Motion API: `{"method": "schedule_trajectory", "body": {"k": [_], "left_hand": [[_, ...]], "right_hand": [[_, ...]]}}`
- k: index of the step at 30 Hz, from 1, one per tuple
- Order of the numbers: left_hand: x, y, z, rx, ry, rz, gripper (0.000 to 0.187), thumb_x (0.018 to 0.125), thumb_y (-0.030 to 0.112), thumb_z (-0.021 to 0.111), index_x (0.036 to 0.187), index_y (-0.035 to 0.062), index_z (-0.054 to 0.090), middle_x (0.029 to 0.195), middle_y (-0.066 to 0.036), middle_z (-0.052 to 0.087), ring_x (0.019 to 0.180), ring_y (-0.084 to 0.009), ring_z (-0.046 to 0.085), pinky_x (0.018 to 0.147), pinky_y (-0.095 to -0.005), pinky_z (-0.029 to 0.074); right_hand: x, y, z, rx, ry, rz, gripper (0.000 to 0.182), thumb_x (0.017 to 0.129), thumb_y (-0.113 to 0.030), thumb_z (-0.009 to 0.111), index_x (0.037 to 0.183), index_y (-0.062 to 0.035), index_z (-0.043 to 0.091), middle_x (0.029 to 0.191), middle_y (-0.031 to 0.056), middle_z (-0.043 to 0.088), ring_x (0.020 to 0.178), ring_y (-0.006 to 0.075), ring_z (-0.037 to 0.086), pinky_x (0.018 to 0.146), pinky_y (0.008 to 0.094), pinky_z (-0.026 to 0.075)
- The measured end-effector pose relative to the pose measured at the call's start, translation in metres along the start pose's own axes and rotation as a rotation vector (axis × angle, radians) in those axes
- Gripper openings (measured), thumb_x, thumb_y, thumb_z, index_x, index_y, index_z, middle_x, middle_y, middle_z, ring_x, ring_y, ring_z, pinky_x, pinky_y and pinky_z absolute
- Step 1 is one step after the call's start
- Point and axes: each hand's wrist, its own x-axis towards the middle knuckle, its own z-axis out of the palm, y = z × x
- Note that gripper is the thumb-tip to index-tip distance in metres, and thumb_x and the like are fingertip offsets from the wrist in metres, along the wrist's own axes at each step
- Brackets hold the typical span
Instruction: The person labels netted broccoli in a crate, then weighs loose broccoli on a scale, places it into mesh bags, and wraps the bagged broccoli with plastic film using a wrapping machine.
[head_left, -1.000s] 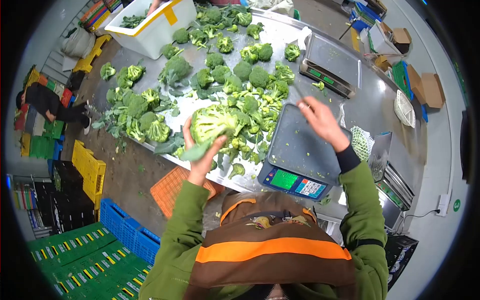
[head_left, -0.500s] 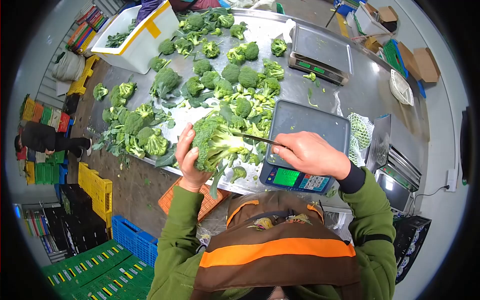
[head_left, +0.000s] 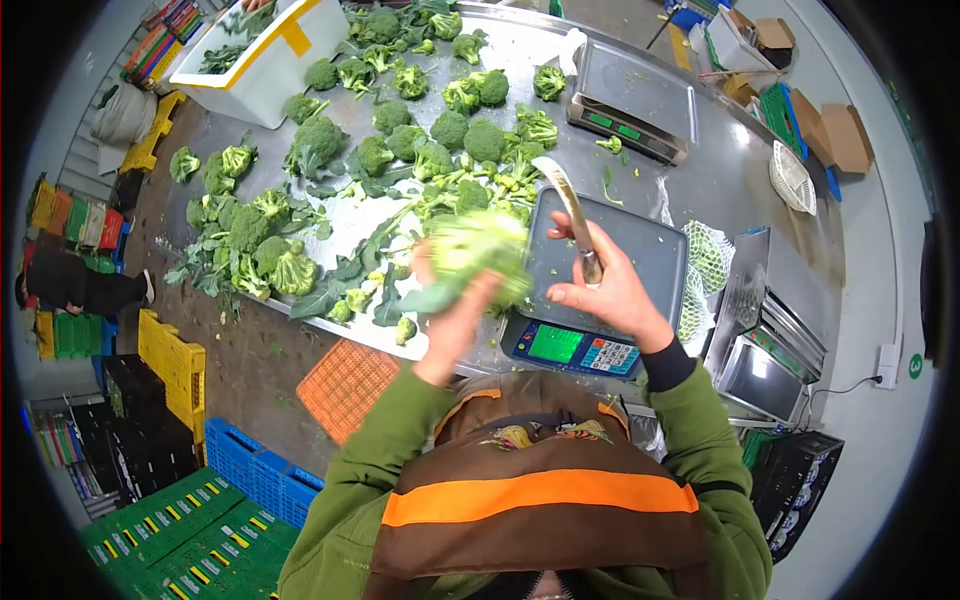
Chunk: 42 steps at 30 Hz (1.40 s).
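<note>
My left hand (head_left: 462, 318) grips a broccoli head (head_left: 482, 250), smeared by motion, with its cut stem side showing and a leaf hanging beside it. In my right hand (head_left: 618, 288) is a curved knife (head_left: 572, 208), its blade pointing up and away from the broccoli. That hand is over the digital scale (head_left: 655, 245), whose green display (head_left: 555, 343) is lit. Beyond my left hand lie trimmed leaves and stem pieces (head_left: 365, 265) on the steel table (head_left: 240, 140), among several broccoli heads (head_left: 484, 140).
A white box (head_left: 235, 95) with yellow tape stands at the far left, a hand at its top. A second scale (head_left: 640, 95) sits at the back right. Net sleeves (head_left: 705, 260) lie beside the near scale. An orange crate (head_left: 348, 390) is below the table edge.
The broccoli has moved right and turned in my left hand. My right hand has drawn the knife off the stem and swung its blade upward. The view has shifted slightly.
</note>
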Motion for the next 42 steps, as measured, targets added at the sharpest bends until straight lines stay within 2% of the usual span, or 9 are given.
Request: {"method": "schedule_trajectory", "body": {"k": [4, 6, 9, 13, 22, 25, 28, 38, 42], "left_hand": [[-0.018, 0.0, 0.042, -0.385, -0.431, -0.174, 0.069, 0.085, 0.005, 0.07, 0.14, 0.0035, 0.029, 0.136, -0.013, 0.043, 0.123, -0.0207, 0.046, 0.097, -0.0318, 0.045], [-0.005, -0.041, 0.036, -0.471, -0.463, -0.413, 0.062, 0.085, 0.004, 0.069, 0.139, 0.0035, 0.039, 0.133, -0.008, 0.049, 0.122, -0.0195, 0.048, 0.093, -0.0305, 0.047], [0.052, -0.09, 0.0, 0.749, -0.104, 0.245, 0.056, 0.078, 0.014, 0.075, 0.129, 0.0056, 0.053, 0.124, -0.017, 0.054, 0.115, -0.0337, 0.05, 0.097, -0.0419, 0.042], [0.099, -0.153, -0.038, 1.256, -0.347, 0.319, 0.069, 0.063, 0.013, 0.078, 0.128, 0.0154, 0.055, 0.127, -0.012, 0.052, 0.117, -0.0337, 0.048, 0.093, -0.0467, 0.041], [0.094, -0.059, 0.01, -0.126, -0.068, -0.432, 0.066, 0.086, 0.036, 0.072, 0.135, 0.0021, 0.042, 0.118, -0.019, 0.059, 0.097, -0.0251, 0.065, 0.076, -0.0343, 0.055], [0.064, -0.066, 0.072, 0.136, -0.286, -0.529, 0.068, 0.088, 0.05, 0.065, 0.135, 0.0044, 0.044, 0.115, -0.02, 0.06, 0.093, -0.0255, 0.067, 0.058, -0.0284, 0.058], [0.033, -0.077, 0.115, 0.763, -0.343, -0.211, 0.069, 0.092, 0.057, 0.048, 0.115, -0.0069, 0.059, 0.098, -0.038, 0.062, 0.089, -0.05, 0.064, 0.085, -0.0523, 0.048], [0.042, -0.064, 0.097, 0.847, -0.281, 0.065, 0.056, 0.096, 0.049, 0.049, 0.098, -0.0054, 0.061, 0.09, -0.028, 0.065, 0.082, -0.044, 0.063, 0.075, -0.0479, 0.048], [0.043, -0.058, 0.086, 0.7, -0.276, -0.084, 0.048, 0.099, 0.041, 0.048, 0.098, -0.0052, 0.06, 0.076, -0.024, 0.064, 0.072, -0.0372, 0.065, 0.068, -0.0444, 0.049]], "right_hand": [[-0.031, 0.055, -0.018, -0.154, 0.099, -0.251, 0.054, 0.078, -0.019, 0.079, 0.124, -0.0014, 0.057, 0.102, 0.0047, 0.061, 0.074, 0.0075, 0.055, 0.07, 0.0246, 0.048], [-0.061, 0.065, -0.034, 0.416, 0.313, 0.405, 0.042, 0.081, -0.012, 0.076, 0.119, -0.0018, 0.059, 0.088, 0.0019, 0.061, 0.063, 0.0039, 0.052, 0.057, 0.0197, 0.045], [-0.077, 0.095, -0.047, 0.426, 0.525, 0.38, 0.035, 0.083, -0.007, 0.074, 0.115, -0.0021, 0.059, 0.085, 0.0007, 0.062, 0.057, 0.0035, 0.051, 0.05, 0.0191, 0.041], [-0.078, 0.104, -0.057, 0.204, 0.597, 0.368, 0.037, 0.081, -0.006, 0.075, 0.115, -0.0042, 0.06, 0.084, -0.001, 0.062, 0.059, 0.0023, 0.051, 0.05, 0.0176, 0.04], [-0.075, 0.1, -0.084, -0.47, 0.486, 0.09, 0.042, 0.072, -0.017, 0.082, 0.108, -0.0046, 0.065, 0.101, 0.0094, 0.058, 0.094, 0.0257, 0.058, 0.084, 0.0334, 0.046], [-0.059, 0.112, -0.074, -0.531, 0.418, -0.028, 0.041, 0.071, -0.012, 0.08, 0.108, -0.0048, 0.065, 0.103, 0.0097, 0.057, 0.093, 0.0257, 0.058, 0.082, 0.0336, 0.047], [-0.046, 0.112, -0.061, -0.504, 0.351, -0.141, 0.047, 0.07, -0.007, 0.078, 0.114, -0.0062, 0.062, 0.105, 0.0099, 0.057, 0.093, 0.0252, 0.059, 0.081, 0.0338, 0.048], [-0.059, 0.091, -0.075, -0.432, 0.304, -0.061, 0.057, 0.072, -0.012, 0.08, 0.124, -0.0051, 0.057, 0.117, 0.0062, 0.057, 0.088, 0.0143, 0.056, 0.067, 0.0283, 0.048], [-0.108, 0.096, -0.091, -0.02, 0.875, 0.213, 0.042, 0.091, -0.021, 0.067, 0.126, -0.0021, 0.054, 0.107, 0.0077, 0.058, 0.084, 0.0114, 0.056, 0.065, 0.0235, 0.047]]}}
